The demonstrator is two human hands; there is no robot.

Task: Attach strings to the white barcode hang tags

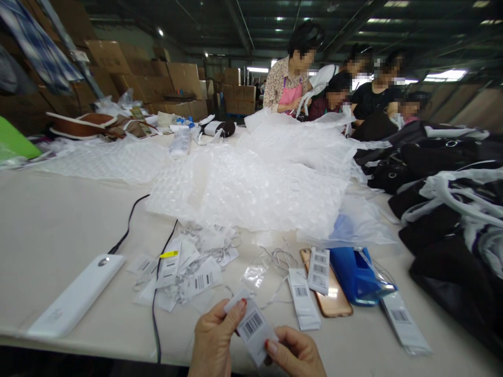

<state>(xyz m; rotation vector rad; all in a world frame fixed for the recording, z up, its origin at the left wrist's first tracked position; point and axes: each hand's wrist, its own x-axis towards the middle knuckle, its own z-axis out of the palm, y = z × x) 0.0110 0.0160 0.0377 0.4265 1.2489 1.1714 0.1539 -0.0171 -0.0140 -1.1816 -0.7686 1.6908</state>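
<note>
Between my two hands is a white barcode tag [251, 327], tilted, its printed bars facing me. My left hand [214, 332] pinches its upper left part with the thumb on top. At the lower right corner, my right hand [296, 353] grips the same tag between thumb and fingers. Beyond my left hand lies a loose heap of white hang tags [202, 275] with strings, one bearing a yellow strip. Past my right hand are stacks of barcode tags [302, 298], one of them resting partly on a gold phone [336, 296].
A blue tape dispenser [353, 277] stands beside the phone. Bubble wrap [247, 193] covers the table's middle. A white power bank [78, 296] with a black cable [156, 319] lies left. Black bags [444, 251] are piled right. Several people [291, 84] work across the table.
</note>
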